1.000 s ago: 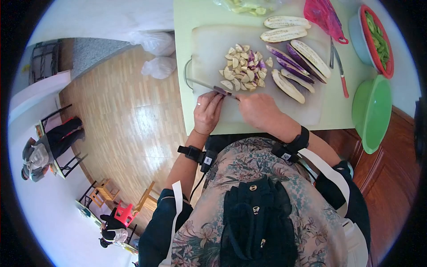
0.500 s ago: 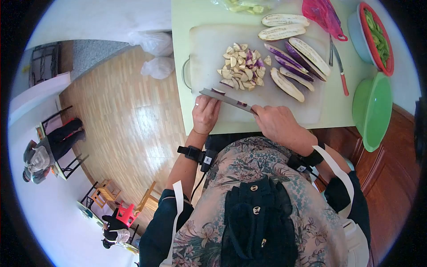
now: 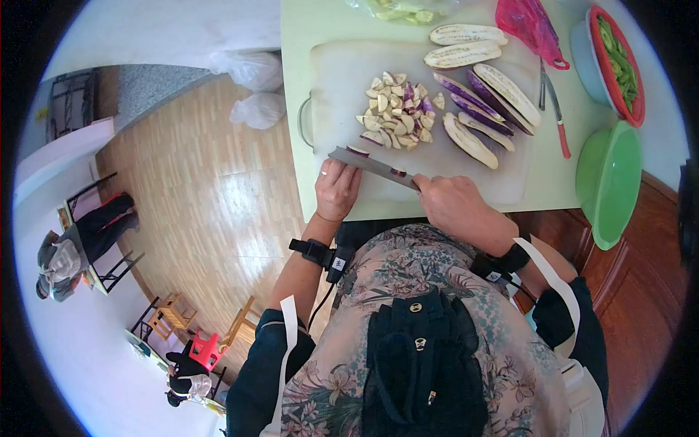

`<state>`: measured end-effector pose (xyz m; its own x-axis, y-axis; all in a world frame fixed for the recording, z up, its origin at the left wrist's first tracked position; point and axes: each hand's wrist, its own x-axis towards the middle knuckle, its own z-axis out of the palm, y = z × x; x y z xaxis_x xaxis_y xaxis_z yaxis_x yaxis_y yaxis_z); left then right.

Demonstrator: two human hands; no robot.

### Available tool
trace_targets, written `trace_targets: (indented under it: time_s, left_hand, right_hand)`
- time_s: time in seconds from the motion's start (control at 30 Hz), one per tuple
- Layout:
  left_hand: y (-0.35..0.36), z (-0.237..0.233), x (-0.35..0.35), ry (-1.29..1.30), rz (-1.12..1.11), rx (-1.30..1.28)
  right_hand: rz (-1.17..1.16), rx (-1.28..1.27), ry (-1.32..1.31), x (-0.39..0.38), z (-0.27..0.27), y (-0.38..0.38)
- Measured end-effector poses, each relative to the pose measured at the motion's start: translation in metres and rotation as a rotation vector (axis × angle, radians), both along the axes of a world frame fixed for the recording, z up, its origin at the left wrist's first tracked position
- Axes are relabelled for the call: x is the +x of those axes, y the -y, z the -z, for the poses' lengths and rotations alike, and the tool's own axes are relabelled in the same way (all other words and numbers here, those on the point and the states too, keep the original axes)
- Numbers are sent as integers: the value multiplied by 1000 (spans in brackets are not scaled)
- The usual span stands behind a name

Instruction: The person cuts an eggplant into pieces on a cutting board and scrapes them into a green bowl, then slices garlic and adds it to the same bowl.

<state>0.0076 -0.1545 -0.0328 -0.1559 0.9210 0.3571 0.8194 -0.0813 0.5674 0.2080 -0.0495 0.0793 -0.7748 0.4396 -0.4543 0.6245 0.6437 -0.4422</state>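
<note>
My right hand (image 3: 455,202) grips the handle of a kitchen knife (image 3: 371,167), its broad blade slanting leftward over the white cutting board (image 3: 335,69). Against the blade's left end, the curled fingers of my left hand (image 3: 338,191) press on a piece of eggplant (image 3: 357,151), which shows just beyond the blade and is mostly hidden. A small purple bit sticks to the blade near the handle. Farther up the board is a pile of diced eggplant (image 3: 397,116). To its right lie eggplant strips (image 3: 477,109) and halved eggplants (image 3: 466,54), several with the pale cut face up.
Right of the board lie a red-handled knife (image 3: 561,127), a pink plastic bag (image 3: 528,29), a red basket (image 3: 633,109) of green vegetables and a green basin (image 3: 608,186). A clear bag (image 3: 404,11) sits at the back. Two other people are far off left.
The knife blade has tilted slightly, so more of its flat side shows. Both hands stay in nearly the same place.
</note>
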Motion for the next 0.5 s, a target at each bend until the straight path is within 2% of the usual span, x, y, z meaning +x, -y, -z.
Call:
trace_targets:
  time_s: [0.2,0.27,0.5]
  left_hand:
    - [-2,-3,-2,-10,28,44]
    - [0,0,-2,-8,25,33]
    - [-2,-3,0,-23,16,34]
  right_hand:
    - [19,-22,-49,-19,15,2]
    - [-8,12,-143,-27,24,1]
    - [28,-18,-127,-49,27,-2]
